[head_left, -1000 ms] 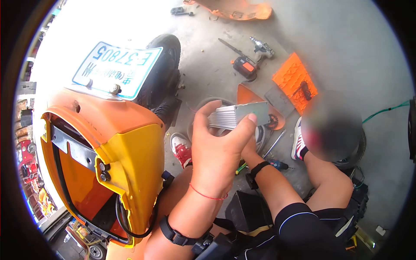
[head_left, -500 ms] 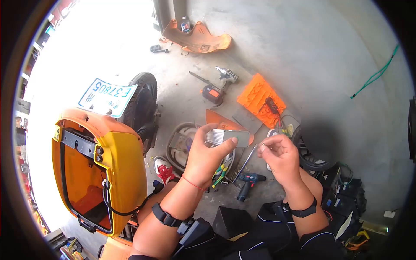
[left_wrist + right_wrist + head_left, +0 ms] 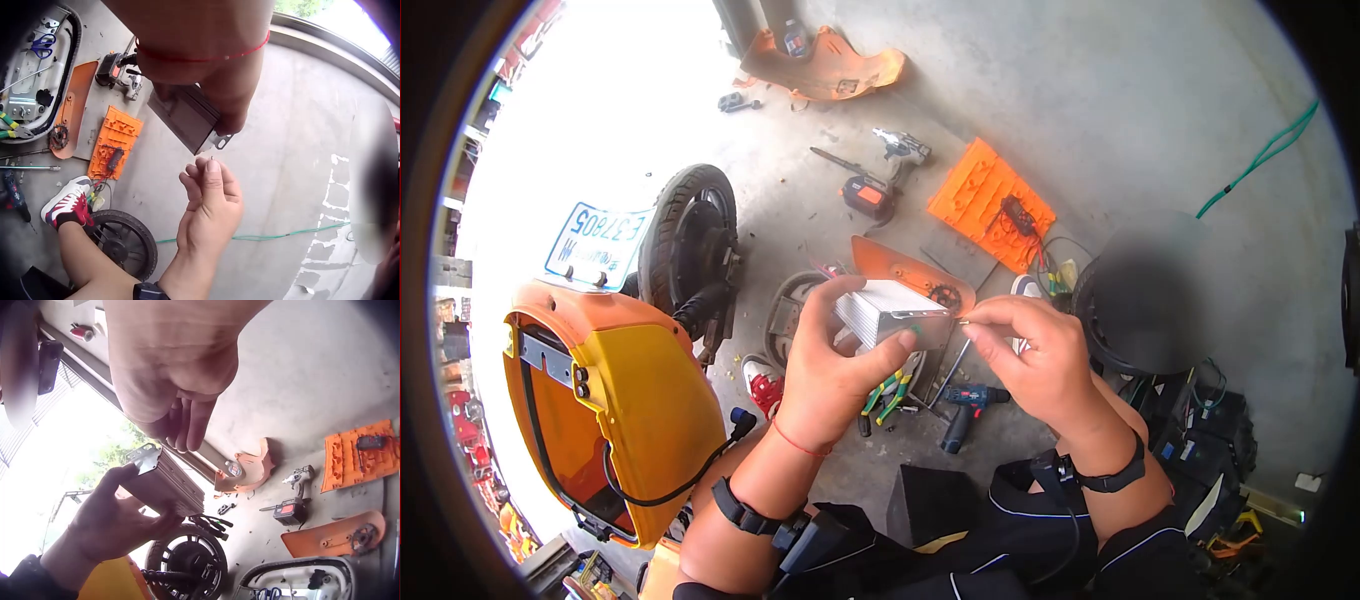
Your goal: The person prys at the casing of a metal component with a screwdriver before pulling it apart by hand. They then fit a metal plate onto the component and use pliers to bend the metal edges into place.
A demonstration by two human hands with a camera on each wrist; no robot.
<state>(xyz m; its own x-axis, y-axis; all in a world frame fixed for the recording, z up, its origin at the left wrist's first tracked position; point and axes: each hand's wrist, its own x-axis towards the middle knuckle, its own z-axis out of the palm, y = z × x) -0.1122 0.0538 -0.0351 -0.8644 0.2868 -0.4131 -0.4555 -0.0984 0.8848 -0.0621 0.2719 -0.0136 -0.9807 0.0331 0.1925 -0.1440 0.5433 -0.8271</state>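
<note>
In the head view my left hand (image 3: 825, 365) grips a silver ribbed metal box (image 3: 885, 305) between thumb and fingers, with its flanged end towards the right. My right hand (image 3: 1040, 365) is just right of that end, thumb and forefinger pinching a tiny, thin piece (image 3: 963, 322), too small to identify. From the left wrist view, a small gap separates the right fingertips from the box (image 3: 184, 119); the right hand's other fingers are curled. The right wrist view shows the slotted metal flange (image 3: 147, 459) at the box's end, and my left hand (image 3: 109, 522) around the ribbed sides.
An orange-yellow scooter body (image 3: 635, 400) with a wheel (image 3: 690, 235) stands at left. On the floor are a blue drill (image 3: 968, 410), an impact wrench (image 3: 895, 150), an orange panel (image 3: 990, 205), an orange guard (image 3: 900, 275) and green-handled pliers (image 3: 890, 395). Another wheel lies at right.
My right hand has moved left, up close to the box's end. The box has turned in my left hand, showing more of its ribbed side. The head view has shifted.
</note>
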